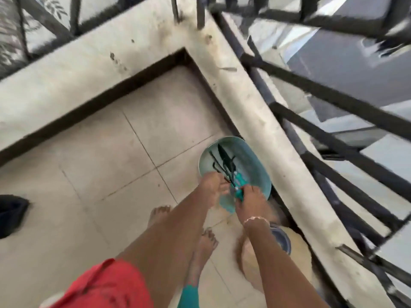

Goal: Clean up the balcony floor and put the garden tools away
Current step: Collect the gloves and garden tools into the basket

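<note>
Both hands are on the tray (251, 156), centre-right of frame beside the ledge (255, 107). My left hand (212, 185) curls on its near rim and my right hand (251, 197) clamps the tools (235, 183) down. If the tray tips, the tools probably slide out onto my bare feet (206, 238).

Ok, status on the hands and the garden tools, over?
Left hand grips teal tray rim. Right hand grips tool handles. Garden tools lie in tray. Blue bowl on floor by ledge.

Bright daylight, soft shadows, motion blur, wide-angle edge distortion
</note>
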